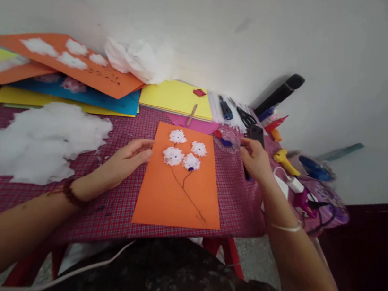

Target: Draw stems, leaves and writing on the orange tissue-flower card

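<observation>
Orange card sheet (176, 195) bearing 4 white cotton flowers (184, 153) lies mid-table on the checked cloth (114, 206). The left hand (130, 156) rests loose-fingered on its left edge. The right hand (254, 158), fingers curled narrow, sits beside a clear bead packet (228, 143); whether it holds anything cannot be told.

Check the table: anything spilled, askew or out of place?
Nothing looks damaged. Loose white cotton wadding lies spread over the red checked tablecloth at the left. A purple pouch seems to sag past the table's right end. The orange card with cotton flowers lies flat between the left hand and right hand.
</observation>
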A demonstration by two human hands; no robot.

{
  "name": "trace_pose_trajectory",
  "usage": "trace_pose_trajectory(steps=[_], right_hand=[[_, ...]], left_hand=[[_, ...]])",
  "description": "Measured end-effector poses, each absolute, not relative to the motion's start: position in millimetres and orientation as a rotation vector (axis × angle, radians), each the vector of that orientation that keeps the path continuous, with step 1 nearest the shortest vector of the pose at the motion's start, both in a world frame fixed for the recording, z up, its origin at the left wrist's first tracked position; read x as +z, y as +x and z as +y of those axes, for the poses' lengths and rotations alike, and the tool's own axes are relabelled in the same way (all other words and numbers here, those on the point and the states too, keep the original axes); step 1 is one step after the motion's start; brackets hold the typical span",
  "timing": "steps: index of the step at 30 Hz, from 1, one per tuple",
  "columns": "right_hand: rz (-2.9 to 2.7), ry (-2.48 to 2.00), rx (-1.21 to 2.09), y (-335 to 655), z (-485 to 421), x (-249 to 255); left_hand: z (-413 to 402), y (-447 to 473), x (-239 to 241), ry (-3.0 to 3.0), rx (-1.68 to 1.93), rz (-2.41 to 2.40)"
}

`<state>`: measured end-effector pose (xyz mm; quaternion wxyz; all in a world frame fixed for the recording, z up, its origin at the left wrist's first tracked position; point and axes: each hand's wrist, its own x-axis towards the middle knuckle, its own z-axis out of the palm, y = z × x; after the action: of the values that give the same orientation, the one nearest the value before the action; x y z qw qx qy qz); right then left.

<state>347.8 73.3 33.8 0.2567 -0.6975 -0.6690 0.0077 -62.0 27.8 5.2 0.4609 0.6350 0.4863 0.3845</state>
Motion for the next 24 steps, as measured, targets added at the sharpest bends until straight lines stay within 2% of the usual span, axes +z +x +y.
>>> trace_pose_trajectory(steps=[4, 11, 14, 18, 24], right_hand=[[-1.727, -1.618, 0.579, 304.2, 12.8, 17.8], [-1.037, -1.391, 1.278, 275.6, -35.9, 10.8], [-0.812, -1.356, 1.383, 276.7, -23.6, 15.5], [-0.864, -1.507, 1.496, 269.0, -3.2, 14.4], [-1.019, -1.464, 1.374, 253.5, 16.3, 23.2]], left_hand=[[23.7, -56.5, 9.8, 1.011, 0.992, 0.984], [21.0, -55.1, 13.0, 0.865, 1.026, 0.899], [18.8, -52.7, 10.3, 0.911, 1.030, 0.907], [16.3, -48.0, 5.7, 0.938, 1.041, 0.946], [35.8, -63.4, 18.8, 0.867, 1.077, 1.014]])
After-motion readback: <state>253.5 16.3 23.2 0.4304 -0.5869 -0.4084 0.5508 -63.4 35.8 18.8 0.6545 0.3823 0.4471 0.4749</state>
